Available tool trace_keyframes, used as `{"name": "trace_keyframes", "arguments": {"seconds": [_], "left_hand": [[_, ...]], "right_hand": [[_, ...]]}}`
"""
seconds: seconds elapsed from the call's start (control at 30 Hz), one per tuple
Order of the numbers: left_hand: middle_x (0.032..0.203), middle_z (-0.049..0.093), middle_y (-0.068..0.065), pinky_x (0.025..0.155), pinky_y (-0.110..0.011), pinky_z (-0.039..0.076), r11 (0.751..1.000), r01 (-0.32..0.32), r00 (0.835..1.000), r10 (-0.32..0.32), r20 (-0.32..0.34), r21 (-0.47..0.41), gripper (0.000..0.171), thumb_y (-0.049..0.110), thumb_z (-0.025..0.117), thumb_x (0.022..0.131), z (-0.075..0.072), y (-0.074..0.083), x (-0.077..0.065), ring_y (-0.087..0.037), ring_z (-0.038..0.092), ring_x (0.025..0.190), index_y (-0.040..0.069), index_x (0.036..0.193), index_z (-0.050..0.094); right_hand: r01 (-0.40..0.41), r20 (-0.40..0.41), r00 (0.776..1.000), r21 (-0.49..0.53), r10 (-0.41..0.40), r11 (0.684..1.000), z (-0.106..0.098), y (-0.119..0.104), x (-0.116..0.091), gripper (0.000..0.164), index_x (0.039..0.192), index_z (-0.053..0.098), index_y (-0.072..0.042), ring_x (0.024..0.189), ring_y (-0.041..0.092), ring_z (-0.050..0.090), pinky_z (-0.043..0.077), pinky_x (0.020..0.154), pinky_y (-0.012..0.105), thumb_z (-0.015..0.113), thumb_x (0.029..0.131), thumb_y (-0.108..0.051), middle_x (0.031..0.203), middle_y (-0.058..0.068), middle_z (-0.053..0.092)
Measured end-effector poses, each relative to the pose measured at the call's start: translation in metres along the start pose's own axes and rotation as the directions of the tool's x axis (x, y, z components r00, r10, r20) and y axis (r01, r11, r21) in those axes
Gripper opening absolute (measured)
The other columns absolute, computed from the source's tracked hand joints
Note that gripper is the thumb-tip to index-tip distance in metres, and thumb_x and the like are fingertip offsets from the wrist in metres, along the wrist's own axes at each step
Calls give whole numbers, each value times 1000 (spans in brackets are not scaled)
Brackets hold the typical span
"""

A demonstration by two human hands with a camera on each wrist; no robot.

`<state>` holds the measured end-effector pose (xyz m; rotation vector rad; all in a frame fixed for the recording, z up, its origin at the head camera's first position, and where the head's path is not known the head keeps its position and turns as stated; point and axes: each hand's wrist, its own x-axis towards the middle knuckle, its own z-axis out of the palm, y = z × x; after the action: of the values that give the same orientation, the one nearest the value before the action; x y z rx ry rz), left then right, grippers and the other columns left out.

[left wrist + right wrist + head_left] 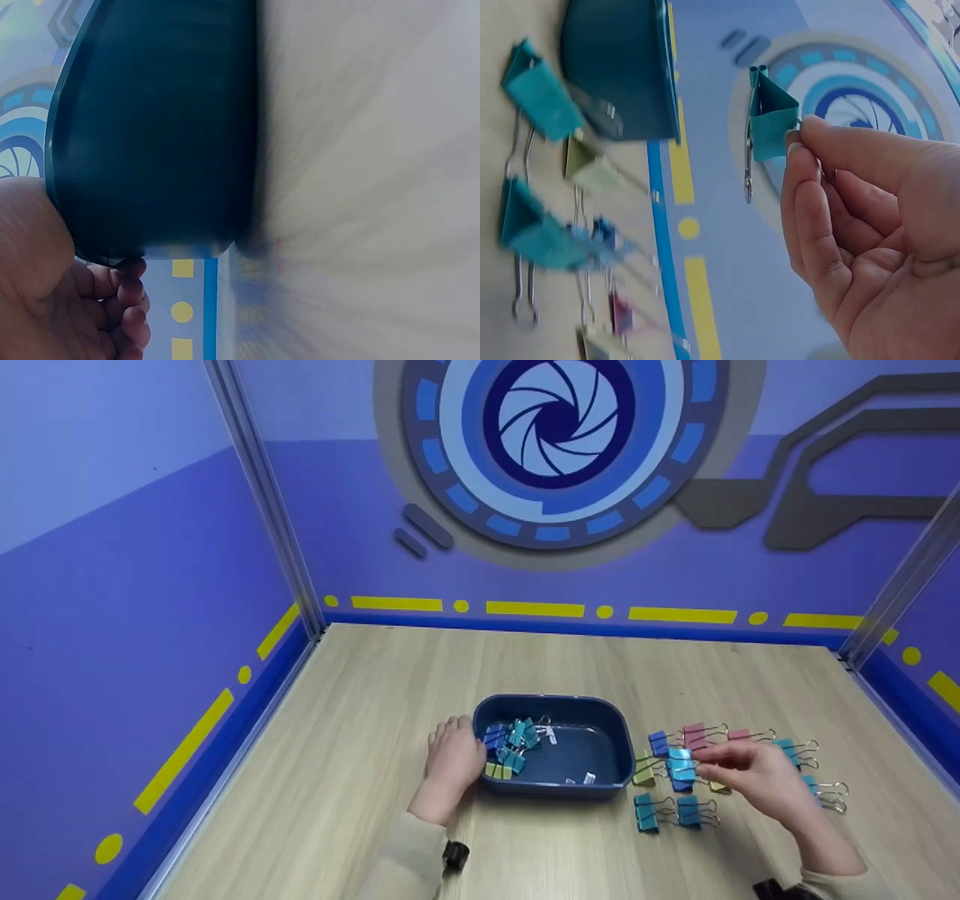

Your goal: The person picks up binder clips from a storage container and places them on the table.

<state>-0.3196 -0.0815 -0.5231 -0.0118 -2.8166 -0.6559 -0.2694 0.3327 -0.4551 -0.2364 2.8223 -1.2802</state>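
My right hand (pixel 765 776) pinches a teal binder clip (pixel 681 765) by a wire handle between thumb and fingertips. In the right wrist view this teal clip (pixel 775 120) hangs off the table, its other handle folded along its side. Under and around it, several binder clips lie on the table, among them two teal clips (pixel 646 813) in front and a pink one (pixel 694 735) behind. My left hand (pixel 455 757) holds the left end of a dark blue box (pixel 555 790), fingers curled at its outside and the thumb tip hidden by the rim (pixel 51 161).
Inside the box, teal, blue and yellow-green clips (pixel 514 761) are heaped at the left, with small whitish pieces (pixel 589 778) on its floor. More teal clips (pixel 821 791) lie right of my right hand. Printed walls (pixel 465 585) enclose the wooden table (pixel 390 675).
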Motion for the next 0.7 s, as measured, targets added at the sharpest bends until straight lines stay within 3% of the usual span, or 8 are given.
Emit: {"name": "trace_keyframes", "arguments": {"seconds": [0.27, 0.47, 0.7], "left_hand": [[110, 67, -17, 89, -48, 44, 1000, 10, 1000, -10, 10, -8, 29, 15, 64, 92, 0, -1, 1, -36, 59, 105, -2, 116, 64], [109, 67, -17, 88, -48, 44, 1000, 6, 1000, -6, -6, -7, 30, 15, 66, 91, 0, -1, 2, -35, 60, 104, -3, 115, 64], [111, 66, -18, 88, -48, 44, 1000, 6, 1000, -6, 4, -9, 31, 15, 65, 92, 0, 0, 1, -36, 59, 105, -3, 117, 63]], "right_hand": [[-158, 37, 986, -39, 160, 987, -26, 29, -14, 40, 117, 74, -3, 82, 5, 66, 57, 72, 26, 76, 91, -33, 108, 8, 76], [-228, 94, 969, -17, 228, 974, -37, 52, -19, 42, 118, 73, 0, 85, 3, 68, 57, 76, 24, 78, 90, -31, 116, 10, 75], [-188, 144, 970, -77, 197, 979, -34, 73, -18, 33, 111, 74, 4, 81, 3, 65, 56, 71, 23, 80, 88, -19, 103, 9, 77]]}}
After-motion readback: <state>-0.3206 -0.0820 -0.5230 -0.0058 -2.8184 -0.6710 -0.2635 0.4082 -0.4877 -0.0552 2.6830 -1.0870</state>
